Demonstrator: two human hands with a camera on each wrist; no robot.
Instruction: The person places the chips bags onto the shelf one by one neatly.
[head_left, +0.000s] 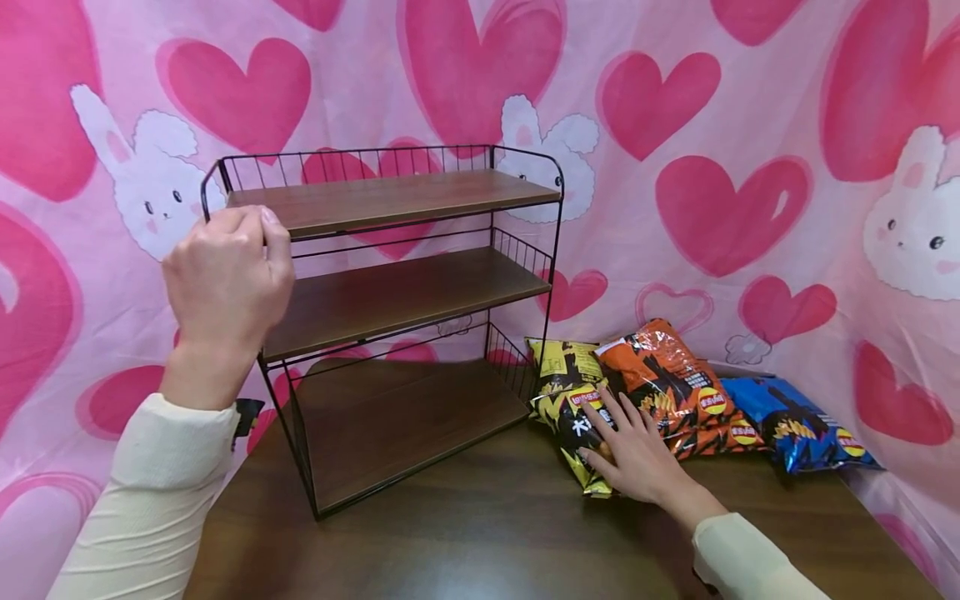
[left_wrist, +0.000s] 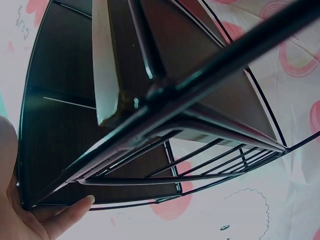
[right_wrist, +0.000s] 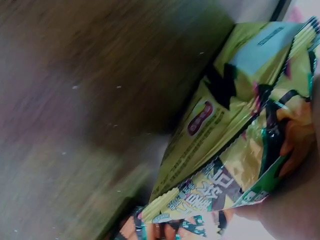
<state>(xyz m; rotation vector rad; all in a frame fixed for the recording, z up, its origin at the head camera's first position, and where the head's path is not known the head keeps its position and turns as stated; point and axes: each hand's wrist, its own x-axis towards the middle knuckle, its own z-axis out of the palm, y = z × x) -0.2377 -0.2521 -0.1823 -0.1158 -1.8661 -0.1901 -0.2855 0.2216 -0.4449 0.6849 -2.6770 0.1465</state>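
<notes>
A three-tier storage rack (head_left: 405, 200) with dark wooden boards and a black wire frame stands on the table. At its top left front corner my left hand (head_left: 228, 271) grips the frame, fist facing away in the head view. The left wrist view shows fingers (left_wrist: 70, 217) around a corner of the black frame. My right hand (head_left: 637, 450) lies with spread fingers on a yellow chip bag (head_left: 558, 412) beside the rack's right side. Close up in the right wrist view, the yellow bag (right_wrist: 220, 125) shows its crimped edge; most of that hand is cut off.
Orange chip bags (head_left: 675, 392) lie to the right of the yellow one, followed by a blue chip bag (head_left: 798, 425). Everything stands on a dark wooden table (head_left: 465, 533). A pink cloth (head_left: 637, 225) with hearts and rabbits hangs behind.
</notes>
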